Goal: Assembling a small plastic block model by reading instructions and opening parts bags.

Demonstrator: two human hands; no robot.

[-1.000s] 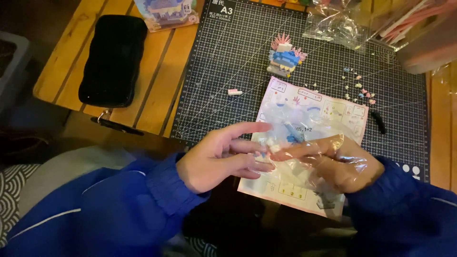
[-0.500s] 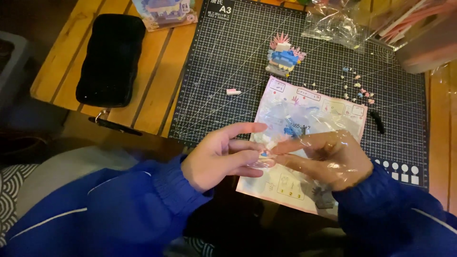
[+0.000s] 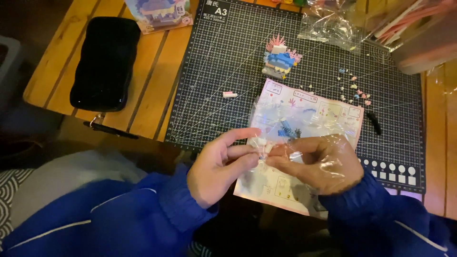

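Note:
My left hand (image 3: 221,164) and my right hand (image 3: 316,162) meet fingertip to fingertip over a printed instruction sheet (image 3: 314,112). Both pinch a clear plastic bag (image 3: 281,126) holding small white and blue bricks; the bag drapes over my right hand. A small white piece sits between my left thumb and fingers. A partly built blue, pink and white brick model (image 3: 281,59) stands on the dark cutting mat (image 3: 228,57) beyond the sheet. Both sleeves are blue.
A loose pink brick (image 3: 229,94) lies on the mat; several tiny bricks (image 3: 354,90) are scattered to the right. A black case (image 3: 105,62) rests on the wooden table (image 3: 152,85). Crumpled clear bags (image 3: 328,24) and a box (image 3: 421,38) sit at the back right.
My hands have drawn closer together, and the fingertips now touch at the bag. The view has shifted slightly.

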